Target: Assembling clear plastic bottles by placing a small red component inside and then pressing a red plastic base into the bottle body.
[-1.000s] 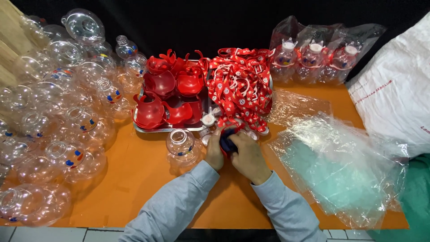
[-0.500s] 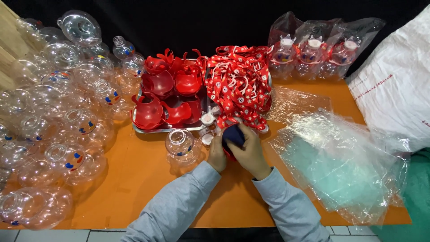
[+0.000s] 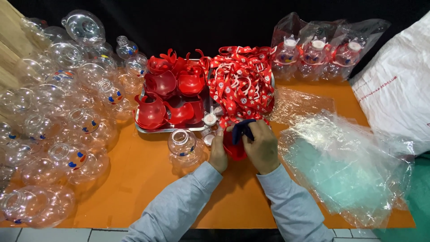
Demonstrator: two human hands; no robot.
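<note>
Crowding both hands (image 3: 244, 150) near the tray (image 3: 148, 130) edge, bags (image 3: 345, 166) flank right.

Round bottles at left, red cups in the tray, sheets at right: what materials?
Round bottles: clear, glossy thin plastic by the look; you see through them and they glint. Red cups: opaque moulded plastic, smooth with soft highlights. Sheets: thin transparent film, probably plastic bags; crinkled and shiny.

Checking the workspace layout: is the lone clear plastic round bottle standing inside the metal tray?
No, the clear plastic round bottle stands on the orange table, just outside the metal tray.
</note>
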